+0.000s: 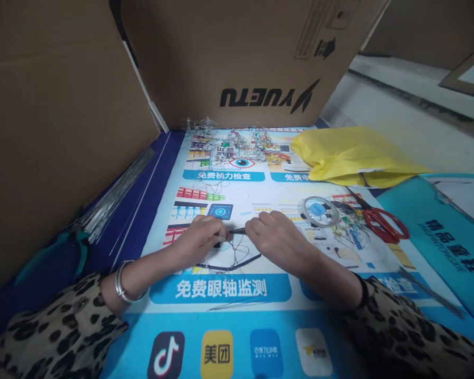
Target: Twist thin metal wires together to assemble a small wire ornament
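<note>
My left hand [207, 237] is closed, its fingertips pinching thin wire from a loose wire tangle [235, 252] that hangs below. Facing it, my right hand [274, 237] is wrapped round a slim dark metal tool [239, 230], whose narrow tip points left and reaches the left fingertips. The rest of that tool is hidden in the fist, so I cannot tell its exact kind. Beneath both hands lies a printed poster sheet [221, 318]. Right of my right hand are a clear tape roll [319, 211] and another wire tangle [351, 226].
Red-handled scissors [385, 223] lie at right, near a yellow bag [347, 152] and a teal bag [438, 226]. Pliers [81, 250] and straight wires [114, 195] lie left. Cardboard walls [245, 58] enclose the back and left. Wire pieces [260, 145] sit at the back.
</note>
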Demonstrator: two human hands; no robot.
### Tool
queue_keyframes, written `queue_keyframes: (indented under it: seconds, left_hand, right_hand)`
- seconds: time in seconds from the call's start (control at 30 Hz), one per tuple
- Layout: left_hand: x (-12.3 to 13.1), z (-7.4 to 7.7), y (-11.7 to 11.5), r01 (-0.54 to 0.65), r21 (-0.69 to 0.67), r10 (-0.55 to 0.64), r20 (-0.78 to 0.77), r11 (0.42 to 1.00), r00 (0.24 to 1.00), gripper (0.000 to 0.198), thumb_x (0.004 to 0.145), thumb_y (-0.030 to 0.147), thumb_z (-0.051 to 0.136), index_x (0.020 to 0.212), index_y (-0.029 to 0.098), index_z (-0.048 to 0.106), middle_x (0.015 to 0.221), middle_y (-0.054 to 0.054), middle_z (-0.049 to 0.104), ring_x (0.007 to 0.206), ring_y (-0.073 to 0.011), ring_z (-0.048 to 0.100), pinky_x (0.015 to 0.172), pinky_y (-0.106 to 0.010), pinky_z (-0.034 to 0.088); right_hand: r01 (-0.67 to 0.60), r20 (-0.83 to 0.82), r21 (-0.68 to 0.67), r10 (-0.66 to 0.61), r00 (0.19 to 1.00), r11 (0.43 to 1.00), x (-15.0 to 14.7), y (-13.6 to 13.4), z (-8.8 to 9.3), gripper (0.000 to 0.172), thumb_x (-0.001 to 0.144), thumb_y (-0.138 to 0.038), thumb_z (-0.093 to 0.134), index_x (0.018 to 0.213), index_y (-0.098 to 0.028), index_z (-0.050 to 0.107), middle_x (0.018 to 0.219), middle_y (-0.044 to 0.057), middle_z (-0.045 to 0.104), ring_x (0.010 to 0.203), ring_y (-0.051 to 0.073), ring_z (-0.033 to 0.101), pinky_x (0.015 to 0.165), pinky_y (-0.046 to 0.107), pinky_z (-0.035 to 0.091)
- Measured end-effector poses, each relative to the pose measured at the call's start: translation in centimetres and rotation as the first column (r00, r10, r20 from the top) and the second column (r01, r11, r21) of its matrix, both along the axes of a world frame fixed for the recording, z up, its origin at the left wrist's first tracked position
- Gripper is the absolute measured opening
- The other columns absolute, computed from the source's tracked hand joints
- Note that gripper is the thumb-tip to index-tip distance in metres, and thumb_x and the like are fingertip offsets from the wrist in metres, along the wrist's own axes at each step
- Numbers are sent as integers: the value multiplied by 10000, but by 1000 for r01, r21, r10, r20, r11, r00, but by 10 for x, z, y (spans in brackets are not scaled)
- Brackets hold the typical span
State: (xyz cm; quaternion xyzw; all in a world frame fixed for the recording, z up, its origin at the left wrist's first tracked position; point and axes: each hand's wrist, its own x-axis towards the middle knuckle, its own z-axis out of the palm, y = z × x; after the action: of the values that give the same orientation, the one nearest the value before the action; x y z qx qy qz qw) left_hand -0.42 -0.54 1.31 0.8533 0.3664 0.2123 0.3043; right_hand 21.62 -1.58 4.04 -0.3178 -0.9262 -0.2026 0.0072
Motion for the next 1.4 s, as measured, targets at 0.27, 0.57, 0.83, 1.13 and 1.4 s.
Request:
queue_keyframes:
  seconds: [0.27,0.57,0.83,1.13,1.4]
  left_hand:
    - [0,2,1,-2,38,4,-47,999,999,172,896,155,408,809,201,548,872,14,624,878,-146,525,871,-375,309]
    - [1,4,2,-4,1,4,-35,1000,999,172,870,115,421,742,190,509,917,29,641,924,-146,515,891,-363,284]
    - [-4,8,5,68,-19,-69,-36,998,997,185,919,229,406,813,203,555,935,10,633,926,-149,514,882,-343,319]
    - [-3,9,7,39,0,-39,-29,999,999,200,918,224,399,887,209,597,894,-3,623,869,-150,531,844,-338,356]
    - [-4,7,5,34,57,-29,-84,998,996,236,932,261,368,949,205,598,1020,-40,626,964,-173,541,874,-361,374]
  right_hand:
    - [201,-41,-126,-207,977,972,13,-7,8,122,848,-307,547,874,-195,587,809,70,587,768,212,492,625,289,283]
    - [48,-410,-659,-412,814,750,11,-16,11,246,926,-301,371,991,-171,570,842,36,647,721,146,578,609,245,415]
    - [-20,-593,-590,-416,689,807,12,-15,2,275,919,-317,387,1063,-179,577,978,60,665,860,169,611,725,277,464]
    - [97,-208,-211,-141,968,973,2,-23,-7,182,867,-330,523,786,-180,587,701,32,600,665,159,523,595,274,308]
    - [139,-148,-89,-151,977,986,-2,-24,-15,39,839,-225,546,834,-190,562,709,25,568,682,176,464,603,305,247]
